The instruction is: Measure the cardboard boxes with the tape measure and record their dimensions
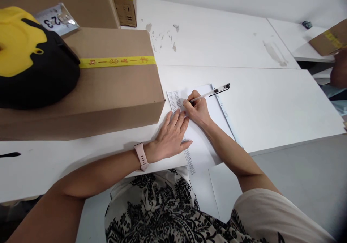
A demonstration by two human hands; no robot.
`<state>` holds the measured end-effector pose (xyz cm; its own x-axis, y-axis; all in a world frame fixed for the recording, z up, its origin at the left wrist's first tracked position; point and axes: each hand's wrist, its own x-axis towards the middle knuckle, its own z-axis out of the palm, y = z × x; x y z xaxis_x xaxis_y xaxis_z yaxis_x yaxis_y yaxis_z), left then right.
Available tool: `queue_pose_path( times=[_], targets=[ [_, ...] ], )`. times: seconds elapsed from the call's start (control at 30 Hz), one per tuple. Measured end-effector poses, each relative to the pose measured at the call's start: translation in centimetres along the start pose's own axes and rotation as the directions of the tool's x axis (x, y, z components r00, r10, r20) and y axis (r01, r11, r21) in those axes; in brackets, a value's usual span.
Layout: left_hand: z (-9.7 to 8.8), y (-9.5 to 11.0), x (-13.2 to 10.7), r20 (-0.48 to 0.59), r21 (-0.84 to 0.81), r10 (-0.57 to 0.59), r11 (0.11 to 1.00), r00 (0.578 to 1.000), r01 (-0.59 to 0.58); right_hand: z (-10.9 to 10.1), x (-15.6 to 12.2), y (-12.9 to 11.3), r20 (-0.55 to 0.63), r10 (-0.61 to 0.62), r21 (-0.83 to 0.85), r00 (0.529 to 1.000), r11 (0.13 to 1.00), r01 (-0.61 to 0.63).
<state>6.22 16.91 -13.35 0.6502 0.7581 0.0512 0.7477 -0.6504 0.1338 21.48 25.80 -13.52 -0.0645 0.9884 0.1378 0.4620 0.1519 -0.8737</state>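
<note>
My right hand (197,108) grips a pen (207,94) with a clear barrel and black cap end, its tip held down at a sheet of paper (202,145). Printed or written columns of small text run along the sheet's left side. Flat on the sheet's left edge lies my left hand (173,134), fingers spread, just below and left of the right hand. A pink watch band (141,157) circles the left wrist. Beneath the sheet, along its right, shows the bluish edge of a folder or pad (226,116).
A large taped cardboard box (119,87) stands to the left, bearing a black and yellow object (40,65) and a label holder marked 23 (56,18). More boxes stand behind. The white table (271,102) extends right, where another person's hand (339,69) is near a small box (329,38).
</note>
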Motion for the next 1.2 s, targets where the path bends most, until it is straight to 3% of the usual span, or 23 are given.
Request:
queue_pose_path(
  times=[1.2],
  targets=[
    [-0.27, 0.00, 0.03, 0.018, -0.006, 0.002, 1.000, 1.000, -0.002, -0.19, 0.15, -0.09, -0.014, -0.007, -0.011, 1.000, 1.000, 0.007]
  ],
)
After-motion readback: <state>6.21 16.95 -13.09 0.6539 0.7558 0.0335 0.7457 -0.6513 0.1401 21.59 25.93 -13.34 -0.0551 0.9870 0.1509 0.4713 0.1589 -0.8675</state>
